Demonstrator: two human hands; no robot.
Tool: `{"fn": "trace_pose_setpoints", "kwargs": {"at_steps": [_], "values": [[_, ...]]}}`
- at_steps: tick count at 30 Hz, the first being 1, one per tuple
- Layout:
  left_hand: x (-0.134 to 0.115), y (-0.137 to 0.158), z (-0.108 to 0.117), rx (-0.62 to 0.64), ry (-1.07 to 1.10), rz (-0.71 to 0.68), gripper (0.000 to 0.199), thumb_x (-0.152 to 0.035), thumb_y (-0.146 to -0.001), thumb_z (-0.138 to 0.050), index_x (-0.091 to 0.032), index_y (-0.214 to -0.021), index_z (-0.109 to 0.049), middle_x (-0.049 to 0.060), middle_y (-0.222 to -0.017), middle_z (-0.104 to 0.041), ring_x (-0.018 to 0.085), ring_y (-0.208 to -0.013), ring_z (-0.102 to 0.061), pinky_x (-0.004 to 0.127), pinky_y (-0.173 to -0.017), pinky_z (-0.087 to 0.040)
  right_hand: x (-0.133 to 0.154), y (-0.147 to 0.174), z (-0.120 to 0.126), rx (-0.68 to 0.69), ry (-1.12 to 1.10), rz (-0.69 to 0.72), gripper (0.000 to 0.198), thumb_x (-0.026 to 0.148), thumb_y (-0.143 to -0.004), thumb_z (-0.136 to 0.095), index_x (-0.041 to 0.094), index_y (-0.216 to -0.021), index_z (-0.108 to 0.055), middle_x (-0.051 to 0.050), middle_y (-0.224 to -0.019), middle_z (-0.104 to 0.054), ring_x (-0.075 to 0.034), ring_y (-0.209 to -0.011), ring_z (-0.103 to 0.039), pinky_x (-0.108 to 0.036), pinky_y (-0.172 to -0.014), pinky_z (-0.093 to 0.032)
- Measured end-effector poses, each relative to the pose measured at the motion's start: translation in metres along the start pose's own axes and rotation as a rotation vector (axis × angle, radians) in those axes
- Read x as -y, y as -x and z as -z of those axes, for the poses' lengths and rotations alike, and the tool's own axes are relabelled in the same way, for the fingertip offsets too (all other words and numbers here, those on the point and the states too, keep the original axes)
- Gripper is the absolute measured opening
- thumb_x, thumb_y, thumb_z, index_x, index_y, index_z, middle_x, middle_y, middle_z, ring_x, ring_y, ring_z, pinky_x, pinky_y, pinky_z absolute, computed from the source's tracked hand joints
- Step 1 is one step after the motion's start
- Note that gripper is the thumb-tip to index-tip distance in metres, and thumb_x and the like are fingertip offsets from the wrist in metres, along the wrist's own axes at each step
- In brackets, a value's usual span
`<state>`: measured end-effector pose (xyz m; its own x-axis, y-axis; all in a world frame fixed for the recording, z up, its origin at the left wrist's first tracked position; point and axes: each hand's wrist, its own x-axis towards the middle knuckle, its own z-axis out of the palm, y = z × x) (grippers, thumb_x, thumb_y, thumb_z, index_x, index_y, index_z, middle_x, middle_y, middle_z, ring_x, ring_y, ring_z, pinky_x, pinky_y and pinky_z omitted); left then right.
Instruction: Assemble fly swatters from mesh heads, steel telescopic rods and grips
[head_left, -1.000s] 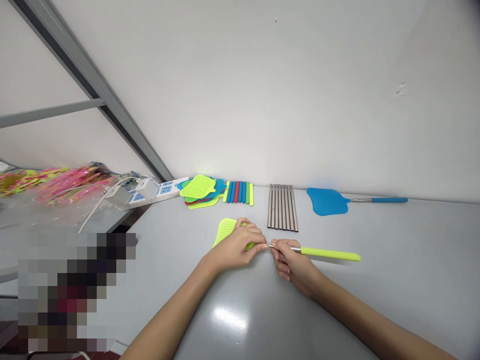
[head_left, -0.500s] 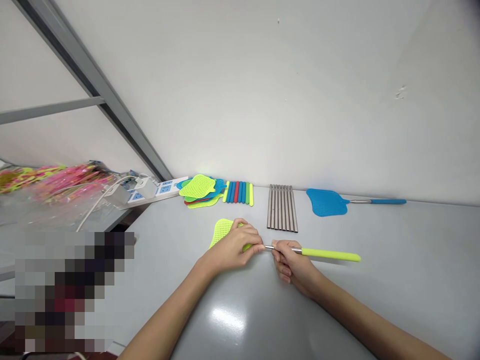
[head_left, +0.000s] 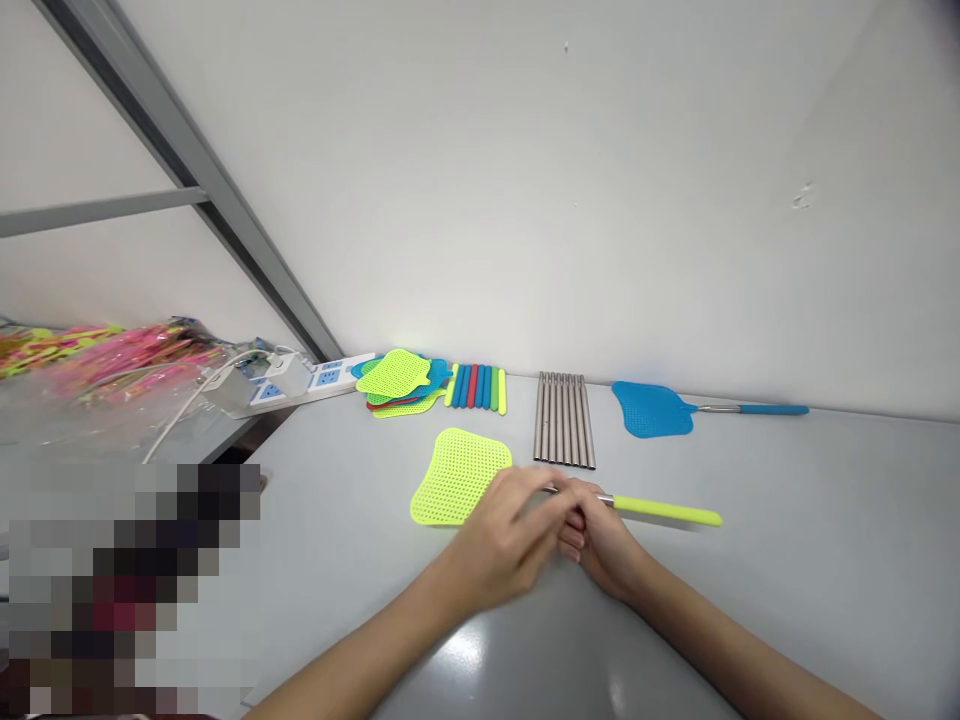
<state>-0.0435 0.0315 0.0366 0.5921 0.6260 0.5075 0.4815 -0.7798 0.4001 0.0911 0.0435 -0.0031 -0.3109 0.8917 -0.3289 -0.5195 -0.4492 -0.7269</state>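
A yellow-green fly swatter lies across my hands, its perforated head (head_left: pixel 461 480) to the left and its yellow-green grip (head_left: pixel 667 512) to the right. My right hand (head_left: pixel 604 535) is closed around its metal rod, close to the grip. My left hand (head_left: pixel 514 530) is slightly blurred, bent over the rod between the swatter head and my right hand. Its fingers are drawn together and reach my right thumb; their tips are partly hidden. Between the hands only a short bit of rod shows.
Behind lie a pile of swatter heads (head_left: pixel 396 374), a row of coloured grips (head_left: pixel 477 387) and several metal tubes (head_left: pixel 564 420). A blue fly swatter (head_left: pixel 654 410) rests at right by the wall. At left are a power strip (head_left: pixel 327 380) and plastic-bagged items (head_left: pixel 142 370).
My left hand has slid right, off the neck of the swatter head and up to my right hand, uncovering the head. My right hand keeps its hold on the rod.
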Motion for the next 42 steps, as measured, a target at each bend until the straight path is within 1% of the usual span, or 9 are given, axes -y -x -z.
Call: {"fn": "trace_pose_setpoints", "kwargs": {"at_steps": [3,6,10,15,18,28,31,36,42], "values": [[-0.015,0.004,-0.011,0.03,0.154,-0.103,0.036,-0.006,-0.075,-0.04,-0.017,-0.109,-0.047,0.01,-0.1,-0.052,0.017,-0.094,-0.047,0.032,-0.081,-0.039,-0.001,-0.002,0.001,-0.039,0.013,0.007,0.032,0.034,-0.07,-0.055,0.017,-0.047,-0.042,0.008,-0.038,-0.03,-0.005,-0.035,-0.028,-0.016,-0.034,-0.024],[-0.024,0.007,-0.021,0.096,0.268,-0.095,0.021,-0.01,-0.073,-0.044,-0.016,-0.091,-0.054,0.009,-0.092,-0.053,0.016,-0.087,-0.048,0.032,-0.082,-0.039,-0.001,-0.004,0.003,-0.047,0.039,0.004,0.037,0.035,-0.07,-0.055,0.016,-0.041,-0.043,0.007,-0.034,-0.031,-0.005,-0.034,-0.027,-0.018,-0.035,-0.022],[-0.022,0.009,-0.028,0.06,0.408,0.09,0.008,-0.013,-0.073,-0.045,-0.016,-0.076,-0.053,0.007,-0.081,-0.053,0.016,-0.08,-0.047,0.032,-0.079,-0.039,-0.001,-0.003,0.001,-0.074,0.014,0.043,0.036,0.035,-0.071,-0.055,0.015,-0.043,-0.045,0.008,-0.036,-0.031,-0.005,-0.035,-0.026,-0.018,-0.037,-0.023],[-0.017,0.008,-0.026,-0.073,0.599,0.286,0.009,-0.017,-0.078,-0.043,-0.016,-0.072,-0.05,0.006,-0.078,-0.049,0.015,-0.078,-0.047,0.03,-0.073,-0.041,-0.001,-0.001,-0.002,-0.082,-0.048,0.085,0.034,0.035,-0.072,-0.054,0.015,-0.045,-0.046,0.007,-0.04,-0.034,-0.005,-0.037,-0.026,-0.018,-0.038,-0.024],[-0.018,0.007,-0.025,-0.087,0.627,0.301,0.01,-0.017,-0.079,-0.043,-0.015,-0.071,-0.05,0.005,-0.077,-0.049,0.015,-0.078,-0.048,0.03,-0.073,-0.042,0.0,-0.001,-0.002,-0.093,-0.069,0.095,0.034,0.035,-0.073,-0.053,0.015,-0.046,-0.047,0.007,-0.04,-0.034,-0.005,-0.037,-0.027,-0.018,-0.038,-0.024],[-0.017,0.008,-0.024,-0.131,0.534,0.218,0.008,-0.016,-0.075,-0.047,-0.016,-0.074,-0.055,0.009,-0.084,-0.055,0.019,-0.084,-0.051,0.034,-0.076,-0.042,0.003,0.0,-0.001,-0.068,-0.105,0.048,0.034,0.038,-0.072,-0.054,0.016,-0.047,-0.047,0.007,-0.037,-0.032,-0.005,-0.035,-0.027,-0.017,-0.036,-0.024],[-0.015,0.007,-0.024,-0.118,0.597,0.331,0.012,-0.02,-0.078,-0.045,-0.016,-0.073,-0.056,0.007,-0.082,-0.056,0.018,-0.082,-0.051,0.032,-0.075,-0.041,0.004,0.0,0.0,-0.045,-0.118,0.045,0.034,0.037,-0.073,-0.052,0.016,-0.046,-0.047,0.008,-0.035,-0.03,-0.005,-0.034,-0.027,-0.017,-0.036,-0.026],[-0.011,0.002,-0.028,-0.094,0.8,0.629,0.03,-0.028,-0.084,-0.038,-0.016,-0.061,-0.052,0.003,-0.068,-0.054,0.014,-0.067,-0.049,0.026,-0.065,-0.038,0.003,0.0,0.001,-0.004,-0.131,0.044,0.036,0.038,-0.075,-0.048,0.017,-0.047,-0.046,0.007,-0.033,-0.031,-0.007,-0.033,-0.03,-0.019,-0.037,-0.029],[-0.005,-0.003,-0.03,-0.11,1.095,0.736,0.03,-0.033,-0.084,-0.039,-0.014,-0.063,-0.049,0.002,-0.06,-0.052,0.012,-0.058,-0.048,0.025,-0.057,-0.035,0.003,0.0,-0.001,0.043,-0.106,0.054,0.037,0.041,-0.074,-0.05,0.017,-0.047,-0.047,0.008,-0.033,-0.031,-0.006,-0.031,-0.029,-0.02,-0.036,-0.03]]}}
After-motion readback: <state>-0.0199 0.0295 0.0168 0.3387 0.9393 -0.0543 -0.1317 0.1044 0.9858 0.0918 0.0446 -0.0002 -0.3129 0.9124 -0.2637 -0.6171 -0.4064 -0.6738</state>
